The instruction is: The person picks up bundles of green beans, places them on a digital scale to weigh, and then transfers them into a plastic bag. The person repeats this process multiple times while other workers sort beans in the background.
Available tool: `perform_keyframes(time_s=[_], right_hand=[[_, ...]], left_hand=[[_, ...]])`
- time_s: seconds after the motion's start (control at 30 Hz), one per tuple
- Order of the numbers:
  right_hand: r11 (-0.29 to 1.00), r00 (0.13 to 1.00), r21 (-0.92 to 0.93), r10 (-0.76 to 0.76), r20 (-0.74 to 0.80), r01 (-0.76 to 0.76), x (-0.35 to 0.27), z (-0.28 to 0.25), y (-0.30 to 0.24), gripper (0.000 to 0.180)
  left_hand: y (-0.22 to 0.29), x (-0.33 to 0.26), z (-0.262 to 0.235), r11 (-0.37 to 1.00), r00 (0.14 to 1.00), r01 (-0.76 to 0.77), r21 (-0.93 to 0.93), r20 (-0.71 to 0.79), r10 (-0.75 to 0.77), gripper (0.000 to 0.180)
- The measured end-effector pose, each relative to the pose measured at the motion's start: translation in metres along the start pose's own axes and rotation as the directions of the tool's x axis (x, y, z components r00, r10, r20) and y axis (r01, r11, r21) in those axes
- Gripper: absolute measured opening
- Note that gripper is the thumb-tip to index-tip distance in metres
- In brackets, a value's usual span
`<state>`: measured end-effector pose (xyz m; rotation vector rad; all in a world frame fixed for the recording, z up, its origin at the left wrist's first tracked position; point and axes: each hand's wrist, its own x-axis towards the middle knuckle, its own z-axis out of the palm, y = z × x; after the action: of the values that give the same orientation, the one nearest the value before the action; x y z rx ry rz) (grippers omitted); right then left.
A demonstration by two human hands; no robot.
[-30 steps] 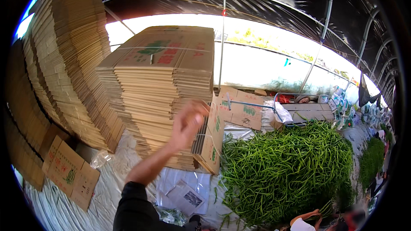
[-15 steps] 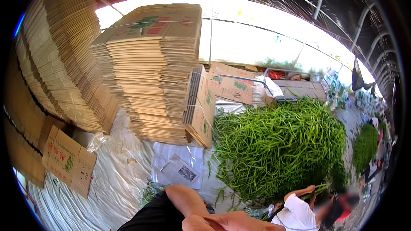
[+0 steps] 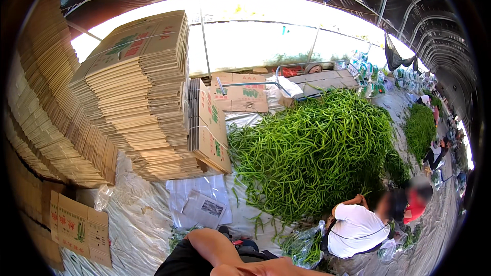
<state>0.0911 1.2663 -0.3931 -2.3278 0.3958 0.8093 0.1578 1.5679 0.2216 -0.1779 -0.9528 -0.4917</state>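
Observation:
At the lower edge my bare left arm [image 3: 215,245] bends across dark clothing. My right arm [image 3: 279,267] comes in from the lower right and meets it. The hands lie close together where the arms meet, largely cut off by the lower edge. Their fingers do not show, and nothing held can be made out. Nearest ahead of the arms, a clear plastic sheet with a printed paper [image 3: 204,208] lies on the ground. To the right of it spreads a large heap of long green peppers [image 3: 317,153].
Flattened cardboard cartons form a tall stack [image 3: 138,102], with another stack [image 3: 56,102] at the left. A loose carton [image 3: 79,227] lies on silvery sheeting. A person in a white shirt [image 3: 355,230] sits by the heap near a plastic bag of peppers [image 3: 304,248]. A cart [image 3: 327,81] stands behind.
The view has shifted to the right, so the cartons and pepper heap sit further left. More of the seated person and the bagged peppers shows. My arms remain together at the lower edge.

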Motion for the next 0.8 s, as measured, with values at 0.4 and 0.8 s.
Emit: perform_keyframes(time_s=[0.4,0.8], right_hand=[[0.973,0.989,0.228,-0.057,0.138,0.024,-0.047,0.029,-0.066,0.032],[0.985,0.999,0.175,-0.01,0.046,0.002,-0.03,0.012,0.066,0.035]], left_hand=[[-0.015,-0.011,0.01,0.998,0.994,0.035,0.051,-0.105,-0.03,0.096],[-0.051,-0.012,0.022,0.998,1.0,-0.021,-0.053,-0.022,0.02,0.09]])
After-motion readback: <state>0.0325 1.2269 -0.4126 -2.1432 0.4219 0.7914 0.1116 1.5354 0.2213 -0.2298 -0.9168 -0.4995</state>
